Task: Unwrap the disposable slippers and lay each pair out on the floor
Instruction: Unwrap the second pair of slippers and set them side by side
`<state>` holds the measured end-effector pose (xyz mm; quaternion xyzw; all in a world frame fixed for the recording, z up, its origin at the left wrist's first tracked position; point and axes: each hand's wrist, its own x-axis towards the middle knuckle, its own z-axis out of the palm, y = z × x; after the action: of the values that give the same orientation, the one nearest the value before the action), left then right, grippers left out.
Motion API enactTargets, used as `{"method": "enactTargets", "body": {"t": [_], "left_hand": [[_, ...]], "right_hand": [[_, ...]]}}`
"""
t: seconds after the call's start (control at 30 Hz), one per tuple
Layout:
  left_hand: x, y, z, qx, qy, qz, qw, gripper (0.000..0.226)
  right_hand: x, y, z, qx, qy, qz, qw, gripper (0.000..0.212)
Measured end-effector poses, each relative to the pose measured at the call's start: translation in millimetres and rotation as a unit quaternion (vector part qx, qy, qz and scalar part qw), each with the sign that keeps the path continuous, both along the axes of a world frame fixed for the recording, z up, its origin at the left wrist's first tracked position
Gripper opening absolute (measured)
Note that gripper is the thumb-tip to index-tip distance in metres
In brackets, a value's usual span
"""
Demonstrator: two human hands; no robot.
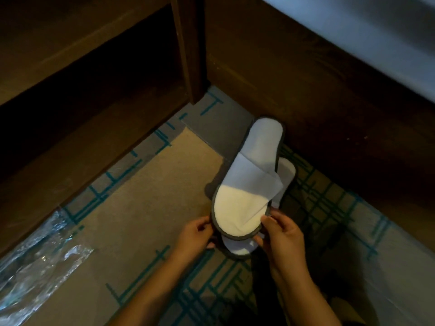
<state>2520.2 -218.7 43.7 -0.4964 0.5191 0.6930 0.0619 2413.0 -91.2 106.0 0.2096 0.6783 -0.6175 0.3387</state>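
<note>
Your left hand (196, 234) and right hand (280, 231) pinch the top slipper (247, 184); wrapper (35, 262) lies at eight o'clock.

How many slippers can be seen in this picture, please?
2. The top slipper is held at its near end by the left hand and right hand. The second slipper lies under it, mostly hidden. Others may be out of view.

The bare tan carpet (141, 208) left of the slippers (249, 184) lies open; crumpled clear plastic wrap (37, 260) takes its far-left edge; a dark wooden cabinet (94, 90) walls off that side; behind the slippers a dark wood bed frame (329, 102) stands close — no passage there; right of them, patterned carpet stays free.
</note>
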Motion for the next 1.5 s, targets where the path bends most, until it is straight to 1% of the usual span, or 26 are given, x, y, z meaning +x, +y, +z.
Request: {"method": "enactTargets", "body": {"t": [0.07, 0.13, 0.2, 0.3, 0.4, 0.47, 0.53, 0.57, 0.6, 0.63, 0.7, 0.73, 0.77, 0.8, 0.83, 0.87, 0.9, 0.93, 0.97, 1.03, 1.07, 1.13, 1.17, 1.23, 1.37, 1.5], "left_hand": [[5.3, 0.2, 13.6, -0.036, 0.010, 0.063, 0.997, 0.021], [12.6, -9.0, 26.2, -0.020, 0.055, 0.106, 0.993, 0.018], [18.0, -19.3, 35.2, -0.024, 0.084, 0.082, 0.993, 0.008], [18.1, -29.1, 38.6, -0.048, 0.102, 0.077, 0.991, 0.023], [19.7, -35.0, 36.9, -0.039, 0.109, 0.076, 0.990, 0.027], [22.7, -42.6, 35.7, -0.038, 0.109, 0.080, 0.990, 0.027], [26.7, -56.0, 31.3, -0.045, 0.098, 0.087, 0.990, 0.028], [28.4, -64.0, 28.3, -0.047, 0.088, 0.084, 0.991, 0.031], [30.2, -72.2, 25.4, -0.045, 0.075, 0.073, 0.993, 0.036], [31.6, -79.2, 21.6, -0.046, 0.064, 0.055, 0.995, 0.039], [32.5, -87.9, 14.4, -0.057, 0.040, 0.026, 0.997, 0.042], [31.9, -89.8, 12.0, -0.077, 0.023, 0.011, 0.997, 0.045], [32.0, -91.1, 10.0, -0.129, 0.000, -0.013, 0.992, 0.049], [32.9, -91.7, 9.7, -0.220, -0.027, -0.056, 0.974, 0.057], [35.4, -93.6, 10.0, -0.331, -0.045, -0.118, 0.935, 0.068], [37.9, -95.7, 10.9, -0.428, -0.044, -0.193, 0.882, 0.082], [40.3, -97.9, 12.4, -0.489, -0.027, -0.274, 0.828, 0.093], [41.8, -100.1, 12.9, -0.508, -0.012, -0.356, 0.784, 0.100], [41.4, -102.1, 12.6, -0.499, -0.007, -0.433, 0.751, 0.103], [38.7, -103.4, 7.4, -0.469, -0.026, -0.542, 0.697, 0.102], [35.6, -103.0, 6.1, -0.456, -0.035, -0.565, 0.687, 0.098], [26.8, -101.2, 6.1, -0.433, -0.035, -0.549, 0.714, 0.087], [22.2, -100.2, 6.5, -0.437, -0.032, -0.539, 0.719, 0.082], [13.6, -100.7, 6.5, -0.459, -0.030, -0.543, 0.702, 0.076], [-4.7, -103.7, 2.5, -0.472, -0.033, -0.590, 0.654, 0.079], [-17.8, -104.4, 4.0, -0.469, -0.038, -0.591, 0.656, 0.086]], "right_hand": [[3.9, -3.3, -0.7, -0.014, -0.011, -0.002, 1.000, 0.015], [10.4, -9.1, -0.9, -0.041, -0.025, -0.003, 0.999, 0.024], [19.4, -16.8, -1.1, -0.065, -0.041, -0.005, 0.997, 0.026], [28.9, -27.6, 0.9, -0.082, -0.050, 0.001, 0.995, 0.023], [31.9, -32.7, 1.0, -0.092, -0.041, 0.001, 0.995, 0.018], [35.1, -31.2, -1.5, -0.064, -0.008, 0.033, 0.997, 0.014], [41.3, -21.8, -9.0, 0.032, 0.101, 0.105, 0.989, 0.018], [44.3, -14.8, -13.0, 0.106, 0.190, 0.157, 0.963, 0.024], [47.1, -7.3, -17.6, 0.180, 0.280, 0.220, 0.917, 0.035], [49.2, -0.1, -22.6, 0.239, 0.349, 0.291, 0.858, 0.048], [50.9, 9.2, -33.2, 0.304, 0.385, 0.425, 0.761, 0.070], [51.0, 11.7, -38.0, 0.322, 0.379, 0.477, 0.725, 0.077], [50.6, 12.9, -42.2, 0.335, 0.375, 0.511, 0.697, 0.082], [50.0, 13.4, -45.4, 0.343, 0.377, 0.529, 0.678, 0.085], [49.2, 13.2, -47.5, 0.350, 0.382, 0.536, 0.667, 0.087], [47.6, 12.5, -48.8, 0.357, 0.382, 0.540, 0.660, 0.088], [45.4, 11.9, -49.8, 0.362, 0.374, 0.550, 0.653, 0.089], [43.0, 11.8, -51.6, 0.365, 0.366, 0.562, 0.646, 0.089], [40.7, 12.6, -54.6, 0.365, 0.360, 0.572, 0.640, 0.090], [37.7, 14.7, -59.6, 0.362, 0.354, 0.583, 0.636, 0.091], [37.2, 15.4, -61.2, 0.359, 0.354, 0.584, 0.636, 0.092], [37.1, 15.6, -61.9, 0.353, 0.359, 0.584, 0.637, 0.092], [37.4, 15.4, -61.6, 0.352, 0.360, 0.583, 0.638, 0.092], [38.0, 14.3, -61.4, 0.351, 0.363, 0.575, 0.644, 0.091], [37.4, 8.6, -61.7, 0.356, 0.364, 0.556, 0.657, 0.090], [33.1, 2.1, -62.4, 0.364, 0.357, 0.540, 0.670, 0.093]]}}
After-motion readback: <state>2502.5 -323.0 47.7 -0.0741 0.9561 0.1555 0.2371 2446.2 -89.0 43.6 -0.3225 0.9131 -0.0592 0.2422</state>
